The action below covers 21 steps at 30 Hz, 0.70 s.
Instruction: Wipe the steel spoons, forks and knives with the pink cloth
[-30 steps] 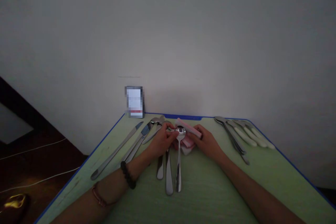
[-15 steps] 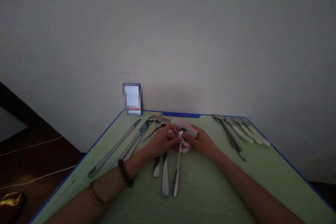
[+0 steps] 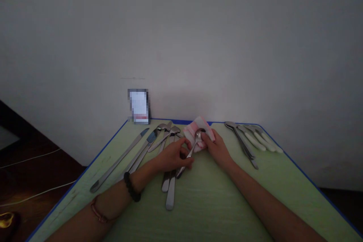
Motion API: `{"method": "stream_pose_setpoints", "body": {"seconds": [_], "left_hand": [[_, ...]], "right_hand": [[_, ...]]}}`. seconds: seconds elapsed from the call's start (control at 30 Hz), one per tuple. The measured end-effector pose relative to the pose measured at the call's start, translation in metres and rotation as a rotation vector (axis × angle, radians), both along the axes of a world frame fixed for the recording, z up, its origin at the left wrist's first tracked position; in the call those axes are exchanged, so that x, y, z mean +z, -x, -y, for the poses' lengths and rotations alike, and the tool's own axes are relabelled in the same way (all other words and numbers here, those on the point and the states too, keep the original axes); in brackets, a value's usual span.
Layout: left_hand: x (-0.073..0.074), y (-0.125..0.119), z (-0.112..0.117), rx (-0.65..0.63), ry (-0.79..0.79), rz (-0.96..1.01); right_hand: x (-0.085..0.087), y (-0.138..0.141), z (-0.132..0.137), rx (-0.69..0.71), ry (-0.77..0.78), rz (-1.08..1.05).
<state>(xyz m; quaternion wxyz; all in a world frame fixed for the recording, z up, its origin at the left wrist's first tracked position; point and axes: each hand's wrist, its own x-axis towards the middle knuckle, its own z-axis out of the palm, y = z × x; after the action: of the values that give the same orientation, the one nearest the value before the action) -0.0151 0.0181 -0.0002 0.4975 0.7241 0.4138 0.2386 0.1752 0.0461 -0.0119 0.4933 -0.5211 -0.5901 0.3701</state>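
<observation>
A metal spoon (image 3: 197, 136) slants in front of me, its bowl lying against a pink-and-white cloth (image 3: 193, 125). My right hand (image 3: 217, 145) grips the cloth, with the thumb pressed into the spoon's bowl. Around the spoon's handle curl the fingers of my left hand (image 3: 176, 155), thumb and forefinger bent at it; the handle's end shows below them. Under and beside my left hand lie table knives (image 3: 170, 196) with plain metal handles. Just beyond its wrist, more spoons (image 3: 161, 126) overlap other cutlery.
Right of my hands rest stacked metal spoons (image 3: 241, 140) and several white-handled utensils (image 3: 256, 141). A single knife (image 3: 119, 160) lies at the left of the green, blue-edged table (image 3: 215, 204). A phone (image 3: 138, 106) with a blurred screen stands at the back against the wall (image 3: 181, 45).
My left hand has slid from the bowl down to the spoon's handle. The spoon has tilted, its handle end swinging up and left. More of the cloth is now spread out behind the bowl.
</observation>
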Motion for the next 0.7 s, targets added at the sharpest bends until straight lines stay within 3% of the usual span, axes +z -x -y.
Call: {"method": "stream_pose_setpoints", "body": {"seconds": [0.17, 0.3, 0.53, 0.7], "left_hand": [[-0.007, -0.002, -0.004, 0.037, 0.011, 0.111], [-0.005, -0.003, -0.004, 0.059, 0.013, 0.032], [0.000, -0.003, -0.003, 0.106, -0.089, -0.097], [0.001, -0.003, -0.003, 0.118, -0.108, -0.137]], "right_hand": [[-0.004, 0.000, -0.004, 0.007, 0.028, -0.163], [-0.005, -0.001, -0.009, 0.058, 0.111, -0.433], [0.012, -0.012, -0.005, 0.298, 0.265, -0.572], [0.006, -0.014, -0.010, 0.145, 0.282, -0.679]]}}
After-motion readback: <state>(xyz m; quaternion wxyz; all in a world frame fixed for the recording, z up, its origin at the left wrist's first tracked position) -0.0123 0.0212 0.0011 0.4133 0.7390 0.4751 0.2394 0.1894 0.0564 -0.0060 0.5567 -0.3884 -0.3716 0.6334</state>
